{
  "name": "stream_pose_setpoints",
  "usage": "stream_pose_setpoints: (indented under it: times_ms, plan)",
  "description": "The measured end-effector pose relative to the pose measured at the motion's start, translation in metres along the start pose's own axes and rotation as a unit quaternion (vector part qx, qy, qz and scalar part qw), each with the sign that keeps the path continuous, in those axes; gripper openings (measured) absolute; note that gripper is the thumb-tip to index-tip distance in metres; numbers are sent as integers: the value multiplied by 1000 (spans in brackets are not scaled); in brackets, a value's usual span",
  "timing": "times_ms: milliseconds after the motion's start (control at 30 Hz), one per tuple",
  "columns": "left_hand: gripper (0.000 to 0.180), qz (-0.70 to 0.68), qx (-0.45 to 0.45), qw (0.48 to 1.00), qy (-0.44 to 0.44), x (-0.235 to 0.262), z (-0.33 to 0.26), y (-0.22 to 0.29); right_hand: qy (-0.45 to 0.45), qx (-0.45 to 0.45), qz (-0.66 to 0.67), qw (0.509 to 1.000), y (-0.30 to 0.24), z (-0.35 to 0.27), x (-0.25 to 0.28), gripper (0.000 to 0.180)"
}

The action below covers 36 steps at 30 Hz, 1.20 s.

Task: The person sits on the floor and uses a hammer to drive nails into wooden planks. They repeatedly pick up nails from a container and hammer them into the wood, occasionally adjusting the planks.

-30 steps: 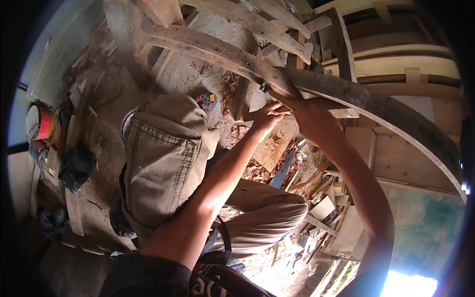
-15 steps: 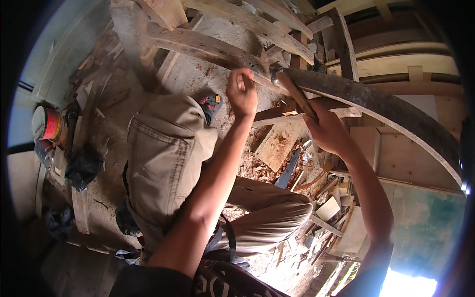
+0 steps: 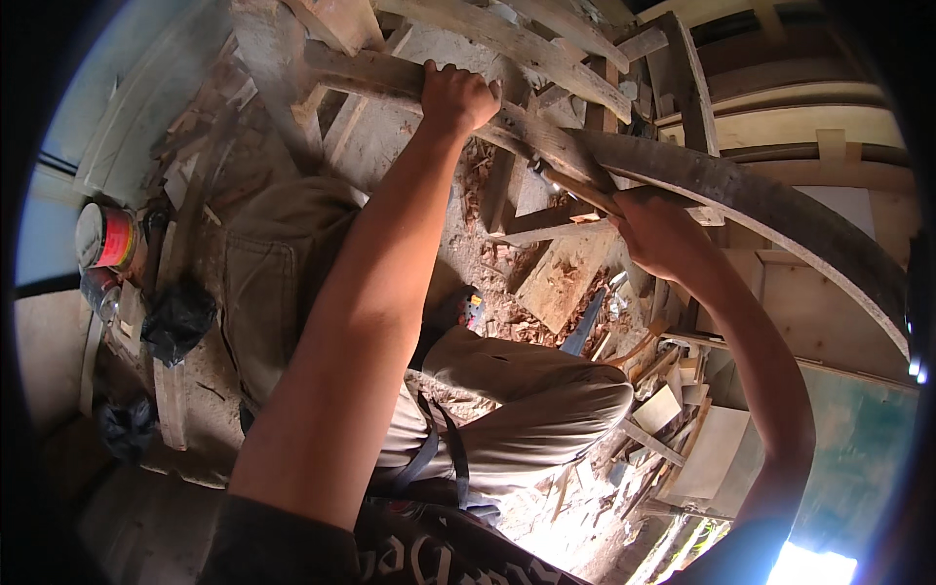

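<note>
My left hand is closed over the edge of a rough wooden beam, up from the middle of the view. In my right hand is a hammer, gripped by its wooden handle. The hammer's head lies close under the beam's lower edge; whether it touches I cannot tell. A long curved board runs from the beam's right end toward the right rim, above my right hand.
Other timbers cross at the top. A loose board, a handsaw's blade and wood scraps lie on the ground beyond my knee. A round tin and a black plastic bag are on the left.
My left hand has moved up and left and taken hold of the beam. My right hand has lowered the hammer's head, and the handle now lies flatter. My left knee has shifted left.
</note>
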<state>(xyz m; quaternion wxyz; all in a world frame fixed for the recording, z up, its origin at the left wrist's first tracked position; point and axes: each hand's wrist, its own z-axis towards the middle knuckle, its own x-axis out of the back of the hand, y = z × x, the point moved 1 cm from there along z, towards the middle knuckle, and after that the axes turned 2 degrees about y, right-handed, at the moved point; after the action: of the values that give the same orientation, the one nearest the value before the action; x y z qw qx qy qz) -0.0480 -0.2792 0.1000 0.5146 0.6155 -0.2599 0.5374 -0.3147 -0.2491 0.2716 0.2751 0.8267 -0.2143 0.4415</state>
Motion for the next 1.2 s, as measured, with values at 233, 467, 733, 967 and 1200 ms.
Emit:
stream_pose_setpoints:
  times_ms: [233, 467, 733, 967, 1200]
  plan:
    - [51, -12, 19, 1000, 3, 0, -3, 4, -17, -17, -39, 999, 1, 4, 0, 34]
    - [52, -11, 18, 1000, 8, -1, -7, 0, 67, -20, 13, 997, -17, 0, -12, 35]
    - [50, -22, 13, 1000, -2, -2, -5, -2, 74, -7, 39, 996, -30, 3, -2, 27]
    - [48, -30, 18, 999, 30, -8, -3, 10, 30, -8, -26, 999, 8, -3, -19, 27]
    - [49, -24, 16, 999, 15, -7, -4, 0, 62, -52, 6, 997, -21, 2, -10, 30]
